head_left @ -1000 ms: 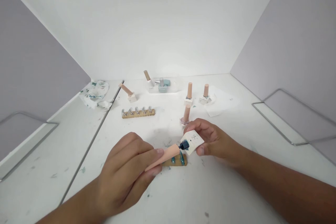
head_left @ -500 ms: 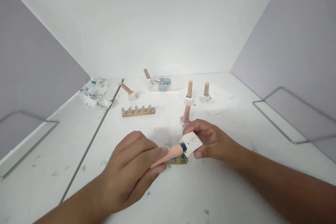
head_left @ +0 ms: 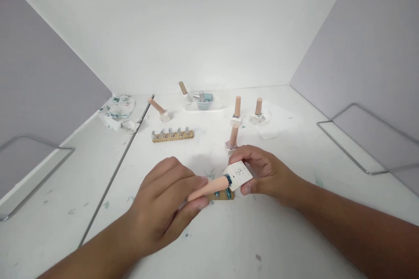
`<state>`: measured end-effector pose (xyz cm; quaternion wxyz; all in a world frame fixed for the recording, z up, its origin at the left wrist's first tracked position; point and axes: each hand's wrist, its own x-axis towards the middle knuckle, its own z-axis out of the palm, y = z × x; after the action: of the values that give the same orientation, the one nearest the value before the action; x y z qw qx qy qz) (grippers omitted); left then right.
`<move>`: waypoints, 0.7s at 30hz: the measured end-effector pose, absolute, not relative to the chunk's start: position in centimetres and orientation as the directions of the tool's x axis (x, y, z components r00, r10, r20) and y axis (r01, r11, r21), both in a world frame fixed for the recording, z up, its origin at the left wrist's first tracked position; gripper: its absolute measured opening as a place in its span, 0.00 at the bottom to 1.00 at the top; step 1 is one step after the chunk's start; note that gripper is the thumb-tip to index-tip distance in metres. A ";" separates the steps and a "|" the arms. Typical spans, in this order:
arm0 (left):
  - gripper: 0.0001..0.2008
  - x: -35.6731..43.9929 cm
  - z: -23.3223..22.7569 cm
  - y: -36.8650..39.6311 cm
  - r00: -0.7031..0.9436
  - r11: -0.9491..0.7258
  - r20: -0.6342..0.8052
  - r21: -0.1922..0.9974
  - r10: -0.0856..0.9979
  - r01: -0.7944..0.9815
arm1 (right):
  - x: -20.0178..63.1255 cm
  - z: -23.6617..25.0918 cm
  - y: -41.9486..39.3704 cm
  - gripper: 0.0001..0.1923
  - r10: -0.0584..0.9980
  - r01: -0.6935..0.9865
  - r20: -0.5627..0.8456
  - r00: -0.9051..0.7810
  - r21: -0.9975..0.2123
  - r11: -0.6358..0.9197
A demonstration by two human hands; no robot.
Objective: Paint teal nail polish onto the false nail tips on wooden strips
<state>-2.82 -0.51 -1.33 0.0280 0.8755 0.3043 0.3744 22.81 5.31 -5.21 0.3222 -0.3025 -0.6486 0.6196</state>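
Note:
Between my hands a nail polish bottle [head_left: 240, 174] is held tilted, white and square, with a long peach cap [head_left: 211, 188] and dark teal polish smeared round its neck. The fingers of my left hand [head_left: 173, 205] pinch the cap. My right hand [head_left: 263, 172] grips the bottle body between thumb and fingers. Below the bottle, a tan strip [head_left: 222, 195] with glossy teal nail tips lies on the table, partly hidden by my left hand and the cap. Just beyond my right fingers stands another peach-capped polish bottle [head_left: 233, 138].
Farther back are a tan strip with several clear nail tips [head_left: 173, 135], a clear tray [head_left: 212, 105] holding bottles, and more peach-capped bottles [head_left: 237, 109]. Stained crumpled paper [head_left: 119, 111] lies at back left, white paper [head_left: 270, 128] at right. Wire frames [head_left: 353, 150] stand at both sides.
The view has shifted slightly, so the table things sit a little higher. Both hands keep hold of the bottle and its cap, almost unmoved.

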 end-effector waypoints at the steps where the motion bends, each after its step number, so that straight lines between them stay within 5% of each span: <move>1: 0.06 -2.8 -1.4 -0.5 0.536 -0.814 0.638 0.274 0.553 0.513 | 22.8 -5.2 5.3 0.21 0.792 -0.005 0.044 -0.609 -0.999 0.052; 21: 0.05 -2.7 -1.5 -0.3 0.519 -0.803 0.644 0.274 0.562 0.529 | 22.8 -5.3 5.2 0.21 0.812 0.046 0.006 -0.584 -0.998 0.041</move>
<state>-2.74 -0.29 -1.49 0.0217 0.8711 0.3131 0.3776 22.84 5.22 -5.30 0.3144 -0.3302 -0.6494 0.6086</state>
